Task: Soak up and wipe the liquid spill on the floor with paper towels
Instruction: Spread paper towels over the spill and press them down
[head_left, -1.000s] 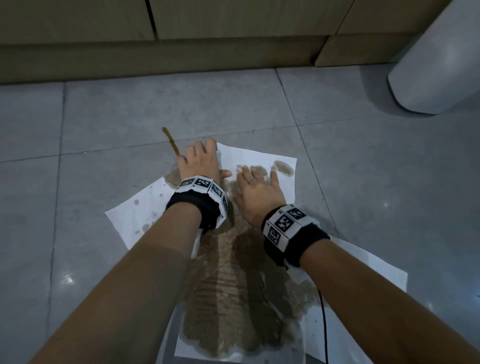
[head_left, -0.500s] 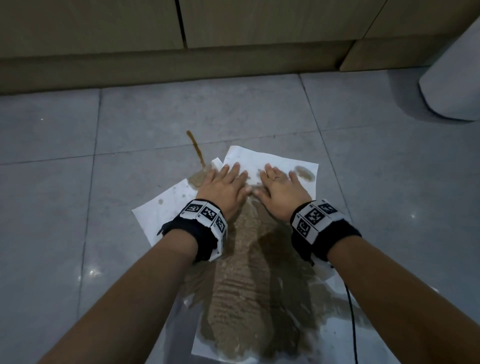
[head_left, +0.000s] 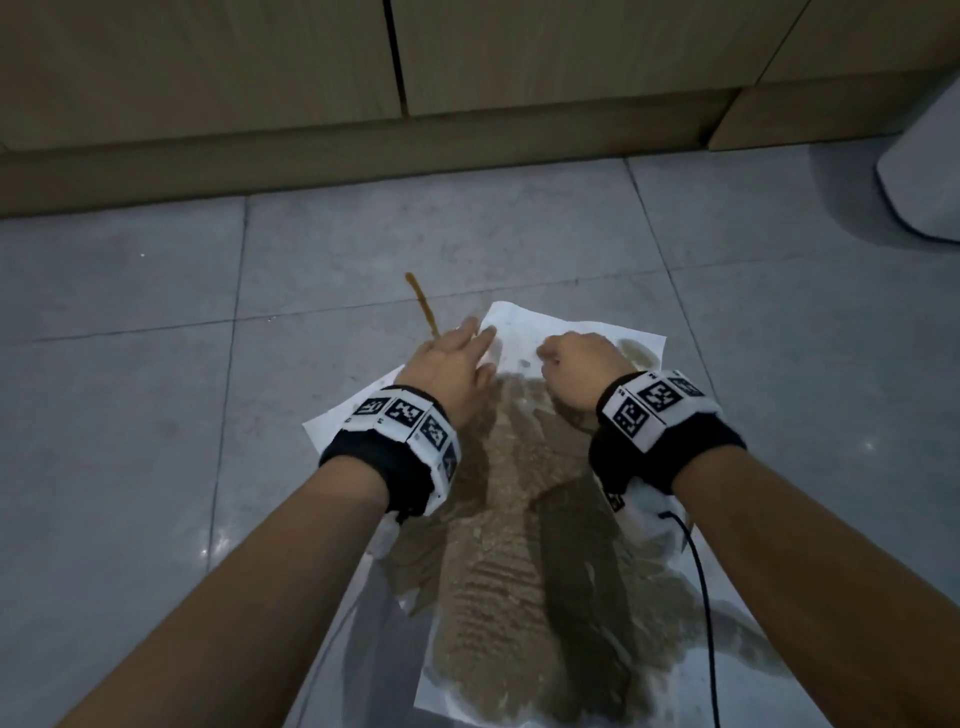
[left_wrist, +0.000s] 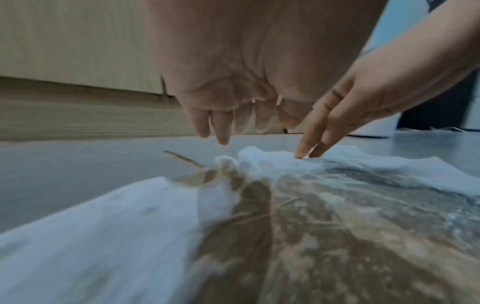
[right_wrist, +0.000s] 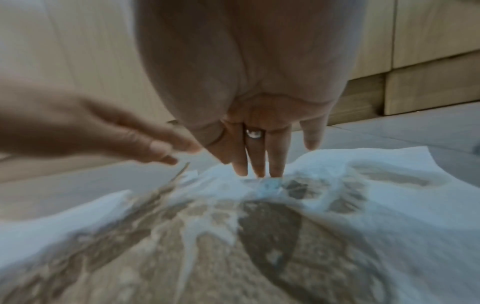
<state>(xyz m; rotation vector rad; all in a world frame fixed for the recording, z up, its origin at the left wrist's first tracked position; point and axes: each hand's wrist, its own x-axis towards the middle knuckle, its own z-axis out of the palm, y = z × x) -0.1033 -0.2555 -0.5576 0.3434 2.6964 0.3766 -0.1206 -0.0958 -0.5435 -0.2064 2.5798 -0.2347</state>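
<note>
My right fingers (right_wrist: 276, 164) poke straight down, tips pressing the far edge of the paper towels (head_left: 519, 519); my left hand (head_left: 447, 366) hovers just above with fingers relaxed, holding nothing. My right hand (head_left: 579, 371) isn't gripping anything either. Biggest thing down here is the grey tile floor (head_left: 156, 415), then the towels spread flat, mostly soaked brown, then a thin brown streak of spill (head_left: 423, 306) poking out past the far edge.
</note>
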